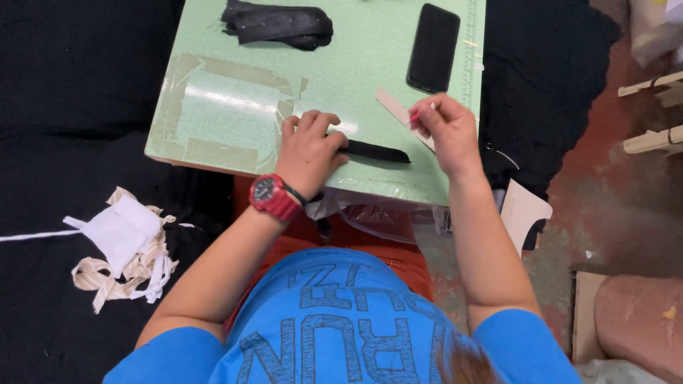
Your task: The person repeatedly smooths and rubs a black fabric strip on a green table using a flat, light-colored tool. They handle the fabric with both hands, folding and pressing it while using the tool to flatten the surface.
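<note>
My left hand, with a red watch on the wrist, presses down on one end of a narrow black strip lying on the pale green board. My right hand is raised just right of the strip and pinches a thin beige strip between its fingertips, together with a small pink-tipped thing that I cannot make out. The beige strip slants up and left from the fingers.
A pile of black strips lies at the board's far edge and a black phone at its far right. Black cloth surrounds the board. White and beige fabric scraps lie at the left. Wooden pieces are at the right.
</note>
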